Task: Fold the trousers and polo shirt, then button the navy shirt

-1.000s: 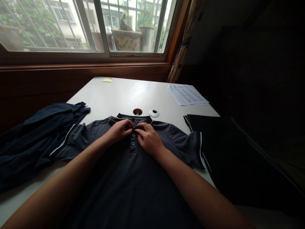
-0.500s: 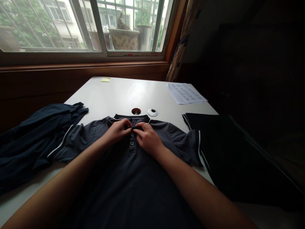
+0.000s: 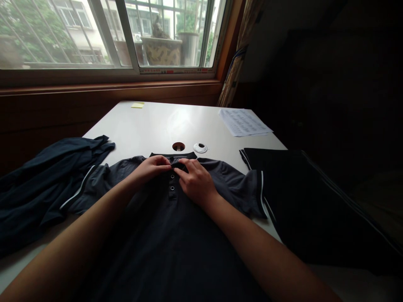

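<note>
Shirt [image 3: 176,235]: one, spread on the table [image 3: 151,121], collar towards the window [image 3: 163,37]. Left hand [image 3: 154,166] and right hand [image 3: 195,178]: ours, near each other, fingers pinching its placket above two ringed buttons. Dark garments: one to our left [image 3: 53,180], one right [image 3: 302,205]. Papers [image 3: 244,122]: far right.

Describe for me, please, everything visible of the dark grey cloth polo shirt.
The dark grey, soft-looking cloth polo shirt lies front up, sleeves spread, on the white table, lightly wrinkled. It has a black collar, white-striped black cuffs and two pale ring-like buttons showing. The left hand and right hand pinch the placket near the collar.
</note>
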`<state>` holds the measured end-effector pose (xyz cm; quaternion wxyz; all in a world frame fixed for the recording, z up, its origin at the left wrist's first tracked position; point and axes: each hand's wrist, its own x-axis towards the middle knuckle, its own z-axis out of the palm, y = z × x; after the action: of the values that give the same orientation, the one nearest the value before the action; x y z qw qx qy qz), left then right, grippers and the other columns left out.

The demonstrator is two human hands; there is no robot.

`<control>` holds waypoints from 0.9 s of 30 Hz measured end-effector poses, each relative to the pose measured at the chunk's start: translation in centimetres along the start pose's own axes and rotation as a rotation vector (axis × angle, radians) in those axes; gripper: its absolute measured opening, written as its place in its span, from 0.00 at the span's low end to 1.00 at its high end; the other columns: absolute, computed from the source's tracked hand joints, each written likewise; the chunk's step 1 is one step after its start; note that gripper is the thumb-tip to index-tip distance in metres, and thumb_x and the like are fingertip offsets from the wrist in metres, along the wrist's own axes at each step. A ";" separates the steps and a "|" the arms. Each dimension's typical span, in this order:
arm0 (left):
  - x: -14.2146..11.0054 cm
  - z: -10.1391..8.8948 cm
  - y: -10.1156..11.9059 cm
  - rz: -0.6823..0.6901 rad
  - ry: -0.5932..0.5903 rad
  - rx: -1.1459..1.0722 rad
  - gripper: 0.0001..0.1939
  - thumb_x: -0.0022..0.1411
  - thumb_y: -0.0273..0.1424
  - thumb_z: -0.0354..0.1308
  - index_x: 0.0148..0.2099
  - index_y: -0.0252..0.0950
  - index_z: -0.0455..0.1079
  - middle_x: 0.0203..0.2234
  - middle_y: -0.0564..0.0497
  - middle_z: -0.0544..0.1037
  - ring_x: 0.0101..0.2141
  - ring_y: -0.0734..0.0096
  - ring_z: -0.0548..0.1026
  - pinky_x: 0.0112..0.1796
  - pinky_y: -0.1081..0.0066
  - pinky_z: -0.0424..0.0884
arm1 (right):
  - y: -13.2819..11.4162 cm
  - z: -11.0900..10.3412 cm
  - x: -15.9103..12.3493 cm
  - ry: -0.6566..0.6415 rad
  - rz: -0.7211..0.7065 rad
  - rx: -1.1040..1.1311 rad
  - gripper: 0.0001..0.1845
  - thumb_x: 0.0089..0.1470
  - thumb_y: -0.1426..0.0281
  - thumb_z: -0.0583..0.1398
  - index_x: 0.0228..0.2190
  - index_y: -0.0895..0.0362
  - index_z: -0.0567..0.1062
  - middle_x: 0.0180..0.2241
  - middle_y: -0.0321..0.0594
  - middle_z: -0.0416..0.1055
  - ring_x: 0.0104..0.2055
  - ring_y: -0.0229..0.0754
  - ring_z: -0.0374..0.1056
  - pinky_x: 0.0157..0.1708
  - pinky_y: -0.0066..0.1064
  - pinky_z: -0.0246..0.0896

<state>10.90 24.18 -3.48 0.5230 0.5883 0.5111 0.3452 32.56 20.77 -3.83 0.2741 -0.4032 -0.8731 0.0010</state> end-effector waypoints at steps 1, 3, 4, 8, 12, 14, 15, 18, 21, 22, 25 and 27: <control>0.0 0.0 0.1 -0.011 -0.007 -0.016 0.21 0.48 0.44 0.70 0.38 0.34 0.73 0.29 0.51 0.76 0.30 0.69 0.73 0.31 0.71 0.67 | 0.0 0.1 0.0 0.010 0.014 0.015 0.21 0.62 0.74 0.55 0.53 0.51 0.77 0.58 0.45 0.66 0.57 0.53 0.61 0.60 0.47 0.60; -0.1 0.0 0.2 -0.023 -0.018 -0.035 0.20 0.48 0.42 0.71 0.38 0.34 0.73 0.29 0.51 0.76 0.29 0.70 0.73 0.31 0.71 0.67 | 0.0 0.3 -0.1 0.031 0.037 0.054 0.20 0.61 0.75 0.55 0.52 0.52 0.77 0.57 0.44 0.67 0.57 0.52 0.61 0.61 0.46 0.59; -0.1 0.0 0.2 -0.026 -0.022 -0.035 0.20 0.48 0.42 0.70 0.38 0.34 0.73 0.29 0.52 0.76 0.29 0.71 0.72 0.30 0.72 0.67 | 0.1 0.4 -0.1 0.038 0.041 0.075 0.20 0.61 0.75 0.55 0.51 0.53 0.78 0.57 0.44 0.67 0.57 0.51 0.62 0.61 0.46 0.59; -0.1 -0.1 0.2 -0.016 -0.016 0.013 0.18 0.50 0.40 0.69 0.38 0.35 0.73 0.26 0.54 0.74 0.24 0.76 0.68 0.26 0.74 0.62 | 0.4 0.5 0.0 0.059 0.036 0.168 0.20 0.61 0.75 0.54 0.51 0.54 0.78 0.57 0.44 0.68 0.58 0.50 0.63 0.62 0.45 0.57; -0.1 0.0 0.2 0.005 -0.006 0.045 0.17 0.51 0.42 0.68 0.37 0.35 0.73 0.25 0.54 0.72 0.23 0.76 0.66 0.24 0.74 0.60 | 0.7 0.8 0.2 0.075 0.040 0.260 0.20 0.62 0.76 0.54 0.52 0.53 0.77 0.56 0.43 0.70 0.58 0.47 0.64 0.62 0.44 0.58; -0.2 0.1 0.2 0.008 -0.002 0.060 0.18 0.51 0.43 0.68 0.37 0.35 0.73 0.24 0.54 0.72 0.23 0.76 0.66 0.24 0.74 0.60 | 0.8 1.0 0.2 0.070 0.038 0.292 0.20 0.62 0.76 0.54 0.52 0.53 0.76 0.54 0.44 0.71 0.57 0.46 0.64 0.61 0.42 0.59; -0.2 0.2 0.2 0.011 0.002 0.070 0.19 0.50 0.44 0.68 0.37 0.35 0.73 0.24 0.54 0.72 0.23 0.75 0.66 0.25 0.74 0.61 | 0.9 1.1 0.3 0.067 0.039 0.304 0.20 0.62 0.76 0.54 0.52 0.54 0.76 0.54 0.44 0.72 0.56 0.45 0.65 0.61 0.41 0.60; -0.2 0.4 0.2 0.028 0.016 0.094 0.20 0.50 0.45 0.68 0.37 0.34 0.74 0.27 0.52 0.75 0.26 0.73 0.69 0.27 0.73 0.64 | 1.1 1.4 0.3 0.065 0.037 0.327 0.19 0.62 0.76 0.55 0.51 0.55 0.77 0.52 0.44 0.73 0.55 0.45 0.66 0.60 0.38 0.61; -0.3 0.4 0.1 0.029 0.018 0.097 0.21 0.51 0.46 0.68 0.38 0.34 0.74 0.29 0.51 0.76 0.28 0.71 0.70 0.29 0.73 0.65 | 1.1 1.5 0.3 0.073 0.034 0.333 0.19 0.62 0.76 0.56 0.52 0.55 0.77 0.52 0.45 0.72 0.55 0.45 0.65 0.60 0.39 0.61; -0.3 0.4 0.1 0.022 0.014 0.100 0.21 0.52 0.46 0.67 0.38 0.34 0.74 0.28 0.52 0.75 0.28 0.72 0.70 0.28 0.73 0.65 | 1.2 1.5 0.3 0.078 0.030 0.335 0.19 0.61 0.75 0.56 0.52 0.56 0.76 0.51 0.46 0.72 0.55 0.46 0.65 0.60 0.40 0.61; -0.3 0.3 0.2 -0.006 0.010 0.131 0.20 0.53 0.46 0.66 0.39 0.34 0.75 0.23 0.54 0.72 0.24 0.75 0.66 0.25 0.74 0.60 | 1.2 1.7 0.2 0.093 0.022 0.343 0.18 0.61 0.75 0.57 0.52 0.55 0.76 0.50 0.46 0.71 0.54 0.47 0.66 0.59 0.41 0.62; -0.3 0.3 0.2 -0.007 0.022 0.153 0.19 0.54 0.45 0.66 0.39 0.35 0.75 0.22 0.55 0.71 0.23 0.75 0.66 0.25 0.75 0.59 | 1.3 1.8 0.2 0.099 0.029 0.341 0.18 0.60 0.74 0.57 0.51 0.54 0.76 0.49 0.46 0.70 0.53 0.48 0.66 0.58 0.42 0.62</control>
<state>11.14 23.86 -3.32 0.4721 0.6210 0.5436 0.3098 32.52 22.17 -5.55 0.3809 -0.3630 -0.8399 0.1331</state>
